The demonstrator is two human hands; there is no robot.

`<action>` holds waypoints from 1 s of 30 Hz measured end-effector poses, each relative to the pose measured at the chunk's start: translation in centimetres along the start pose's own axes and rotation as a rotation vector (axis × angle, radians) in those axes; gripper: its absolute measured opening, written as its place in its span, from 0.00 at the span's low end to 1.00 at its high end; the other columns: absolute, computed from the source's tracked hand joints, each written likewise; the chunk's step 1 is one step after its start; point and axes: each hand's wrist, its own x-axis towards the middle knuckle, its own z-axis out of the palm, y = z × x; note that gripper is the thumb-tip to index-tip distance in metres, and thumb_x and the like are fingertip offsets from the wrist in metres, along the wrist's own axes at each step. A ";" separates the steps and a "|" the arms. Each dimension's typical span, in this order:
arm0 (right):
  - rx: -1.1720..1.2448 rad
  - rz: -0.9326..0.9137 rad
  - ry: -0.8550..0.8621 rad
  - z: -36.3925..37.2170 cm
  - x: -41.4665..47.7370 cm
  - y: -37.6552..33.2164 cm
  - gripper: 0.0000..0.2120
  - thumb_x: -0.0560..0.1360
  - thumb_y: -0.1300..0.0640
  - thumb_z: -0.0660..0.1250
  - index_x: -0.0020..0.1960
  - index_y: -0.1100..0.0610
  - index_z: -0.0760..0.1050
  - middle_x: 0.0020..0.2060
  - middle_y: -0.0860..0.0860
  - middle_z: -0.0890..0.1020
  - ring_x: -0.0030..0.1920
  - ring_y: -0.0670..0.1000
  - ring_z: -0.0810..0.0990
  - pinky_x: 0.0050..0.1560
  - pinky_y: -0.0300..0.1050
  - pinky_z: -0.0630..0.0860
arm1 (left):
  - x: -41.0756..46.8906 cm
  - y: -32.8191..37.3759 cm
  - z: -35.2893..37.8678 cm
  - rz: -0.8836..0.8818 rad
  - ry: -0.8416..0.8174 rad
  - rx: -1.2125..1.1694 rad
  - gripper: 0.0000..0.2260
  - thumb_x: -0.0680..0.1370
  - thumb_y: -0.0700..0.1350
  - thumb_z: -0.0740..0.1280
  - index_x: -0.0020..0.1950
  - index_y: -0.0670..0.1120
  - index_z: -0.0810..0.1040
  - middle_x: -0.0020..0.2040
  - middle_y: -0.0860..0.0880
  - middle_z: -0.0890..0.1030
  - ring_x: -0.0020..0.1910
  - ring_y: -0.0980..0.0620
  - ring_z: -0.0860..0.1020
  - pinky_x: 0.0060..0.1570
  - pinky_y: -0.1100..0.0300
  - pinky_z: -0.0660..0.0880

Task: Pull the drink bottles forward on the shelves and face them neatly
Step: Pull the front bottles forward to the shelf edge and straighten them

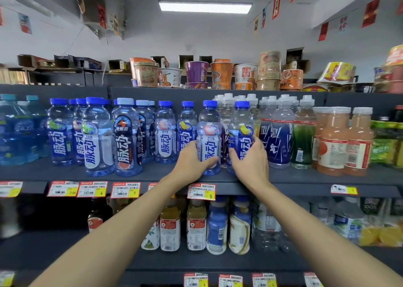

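Two blue-capped drink bottles, middle shelf [305, 179] front: left hand [194, 158] wraps pink-label bottle [208, 138], right hand [250, 162] wraps yellow-label bottle [241, 134]; full (likely heavy), slick plastic, best gripped low on the label.

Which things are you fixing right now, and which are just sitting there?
In the job: left hand holding the peach-label bottle; right hand holding the lemon-label bottle; drinks shelf.

Just sitting: noodle cups; price tags; hanging flags.
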 end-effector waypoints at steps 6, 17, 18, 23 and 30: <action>0.064 -0.028 -0.041 0.0 -0.2 -0.5 0.39 0.75 0.42 0.72 0.76 0.59 0.60 0.71 0.56 0.71 0.70 0.57 0.70 0.68 0.54 0.69 | -0.1 0.6 -0.7 -0.057 -0.012 0.017 0.23 0.71 0.53 0.78 0.59 0.45 0.73 0.54 0.50 0.82 0.52 0.53 0.80 0.52 0.58 0.77; 0.119 -0.125 -0.164 3.1 -3.0 -4.4 0.44 0.72 0.46 0.75 0.78 0.57 0.56 0.73 0.53 0.69 0.72 0.54 0.66 0.72 0.52 0.66 | -2.1 -2.4 -6.3 -0.078 0.038 0.054 0.19 0.71 0.54 0.78 0.54 0.50 0.72 0.49 0.54 0.81 0.47 0.56 0.80 0.43 0.64 0.75; 0.122 -0.135 -0.171 3.5 -3.2 -4.9 0.44 0.72 0.45 0.75 0.78 0.57 0.56 0.73 0.53 0.68 0.73 0.53 0.66 0.73 0.52 0.66 | -2.2 -2.8 -6.9 -0.078 0.044 0.058 0.19 0.71 0.54 0.78 0.53 0.51 0.72 0.48 0.54 0.81 0.47 0.56 0.80 0.43 0.63 0.75; 0.153 -0.143 -0.192 5.5 -4.2 -6.8 0.46 0.70 0.43 0.77 0.78 0.55 0.56 0.71 0.52 0.69 0.71 0.52 0.69 0.71 0.52 0.68 | -3.0 -5.0 -9.1 -0.053 0.070 0.047 0.21 0.72 0.53 0.78 0.57 0.51 0.72 0.52 0.54 0.81 0.50 0.55 0.80 0.48 0.62 0.75; 0.029 -0.141 -0.583 4.2 -3.2 -5.5 0.48 0.65 0.43 0.81 0.77 0.53 0.60 0.64 0.47 0.79 0.61 0.47 0.79 0.64 0.47 0.75 | -3.6 -7.0 -10.9 -0.027 -0.110 0.193 0.34 0.68 0.53 0.81 0.68 0.46 0.70 0.61 0.49 0.80 0.57 0.51 0.79 0.55 0.58 0.76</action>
